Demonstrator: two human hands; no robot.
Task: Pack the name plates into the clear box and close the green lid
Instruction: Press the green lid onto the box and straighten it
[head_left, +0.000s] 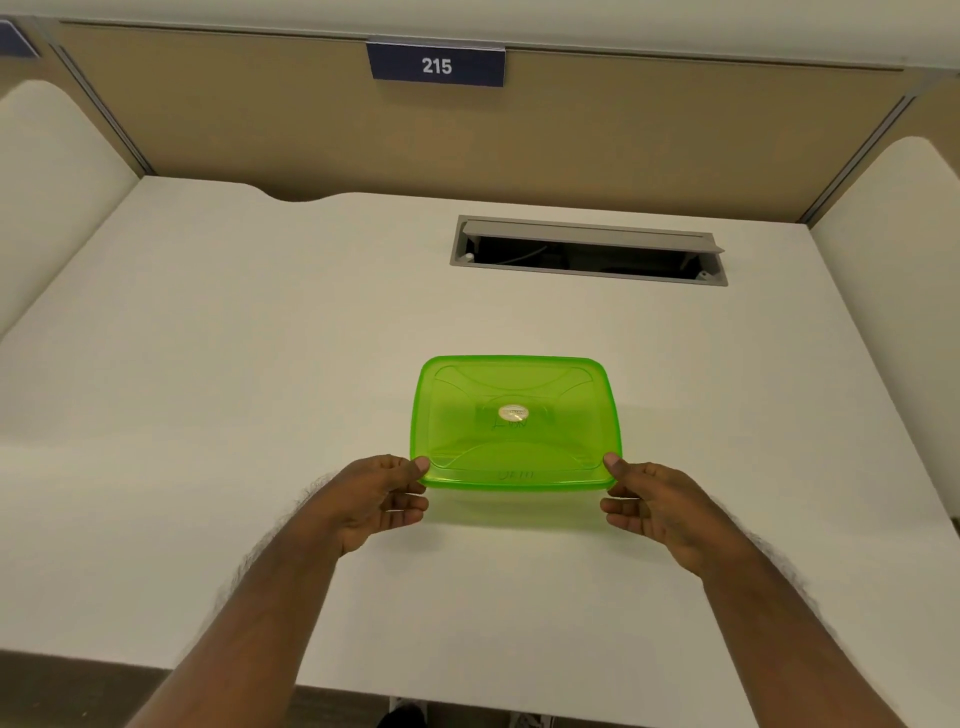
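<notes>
On the white bench (208, 364), the lid (514, 421) sits flat over the box. Left hand (376, 501) and right hand (657, 506) each pinch a near corner, thumb on top, grip clamped on the lid.

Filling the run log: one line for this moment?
left hand: on green lid near-left corner | right hand: on near-right corner | lid: on box | name plates: not visible | desk

Bright, even overhead light, soft green-tinted shadow under the lid (517, 421), wide-angle bowing at edges.
</notes>
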